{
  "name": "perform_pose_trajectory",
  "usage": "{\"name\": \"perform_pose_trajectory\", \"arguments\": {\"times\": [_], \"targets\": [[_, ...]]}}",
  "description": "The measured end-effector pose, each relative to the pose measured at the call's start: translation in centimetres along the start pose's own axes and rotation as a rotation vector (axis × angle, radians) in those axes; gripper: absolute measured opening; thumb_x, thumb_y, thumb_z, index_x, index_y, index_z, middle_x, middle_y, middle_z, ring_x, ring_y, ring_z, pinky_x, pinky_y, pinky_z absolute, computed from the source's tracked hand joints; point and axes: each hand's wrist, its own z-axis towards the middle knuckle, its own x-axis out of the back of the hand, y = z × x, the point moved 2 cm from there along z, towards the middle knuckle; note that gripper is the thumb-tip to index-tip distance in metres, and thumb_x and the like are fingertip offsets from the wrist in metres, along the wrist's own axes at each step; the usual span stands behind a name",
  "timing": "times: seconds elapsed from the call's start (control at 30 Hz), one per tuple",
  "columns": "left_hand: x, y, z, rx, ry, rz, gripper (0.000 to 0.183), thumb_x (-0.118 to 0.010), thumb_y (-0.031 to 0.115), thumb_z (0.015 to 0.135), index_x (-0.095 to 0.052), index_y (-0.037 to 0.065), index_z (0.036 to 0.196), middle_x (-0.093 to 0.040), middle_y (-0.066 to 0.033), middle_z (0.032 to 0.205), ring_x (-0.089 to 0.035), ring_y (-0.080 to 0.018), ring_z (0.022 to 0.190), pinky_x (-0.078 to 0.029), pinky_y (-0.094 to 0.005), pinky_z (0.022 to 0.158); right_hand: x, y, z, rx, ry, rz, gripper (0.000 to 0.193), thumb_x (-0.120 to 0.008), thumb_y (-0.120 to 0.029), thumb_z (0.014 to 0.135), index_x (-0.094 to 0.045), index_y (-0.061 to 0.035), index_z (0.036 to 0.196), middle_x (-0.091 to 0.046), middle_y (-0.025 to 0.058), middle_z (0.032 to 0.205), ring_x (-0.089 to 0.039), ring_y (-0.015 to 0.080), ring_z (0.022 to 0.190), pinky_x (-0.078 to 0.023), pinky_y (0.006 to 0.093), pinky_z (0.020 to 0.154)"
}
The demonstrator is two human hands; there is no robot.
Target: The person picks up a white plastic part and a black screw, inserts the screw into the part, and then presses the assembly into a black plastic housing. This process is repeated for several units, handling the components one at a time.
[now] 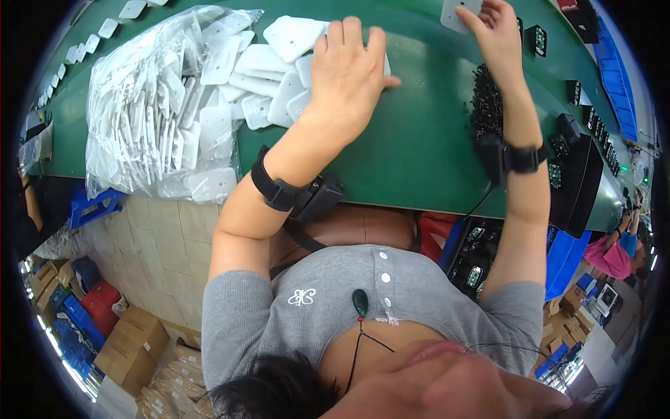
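My left hand lies palm down over a loose pile of white plastic plates, fingers stretched out and thumb apart. A white edge shows beneath it; its fingertips rest at the pile's right end. My right hand is raised at the far right of the bench, pinching a thin white plate with small holes between thumb and fingers. Below that hand, beside my forearm, is a heap of small black parts, too small to name.
A clear plastic bag full of white plates lies left on the green bench. More plates form a row at far left. Small black units with circuit boards line the right side, near a blue tray. Cardboard boxes stand on the floor.
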Motion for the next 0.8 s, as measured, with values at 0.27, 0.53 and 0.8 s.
{"name": "perform_pose_trajectory", "arguments": {"times": [0.27,0.53,0.8], "targets": [[-0.6,1.0,0.1,-0.066,-0.139,-0.041,0.034,-0.080,0.027,0.070,-0.063,0.005,0.090,-0.055,-0.0094,0.093,-0.052,-0.0267,0.094,-0.043,-0.0365,0.079,3.5,4.3,8.1,-0.281,-0.412,-0.186,0.029,-0.071,-0.013,0.087,-0.067,0.0034,0.111,-0.068,0.0062,0.094,-0.061,0.0140,0.085,-0.050,0.0286,0.078],[0.5,0.6,0.8,-0.118,0.113,-0.084,0.015,-0.073,0.019,0.076,-0.068,0.007,0.083,-0.055,-0.0060,0.087,-0.051,-0.0258,0.087,-0.042,-0.0382,0.075,4.4,3.4,7.8,-0.333,-0.423,-0.210,0.030,-0.069,-0.020,0.090,-0.068,0.0035,0.108,-0.068,0.0051,0.093,-0.060,0.0141,0.082,-0.049,0.0286,0.075],[1.3,1.9,0.7,-0.173,0.239,-0.467,0.011,-0.071,0.007,0.079,-0.065,0.004,0.088,-0.055,-0.0061,0.083,-0.056,-0.0226,0.072,-0.046,-0.0332,0.060,8.6,-2.3,-0.5,-0.036,-0.253,-0.775,0.033,-0.073,-0.020,0.085,-0.064,-0.0015,0.111,-0.068,0.0113,0.101,-0.063,0.0216,0.087,-0.050,0.0319,0.079]]}}
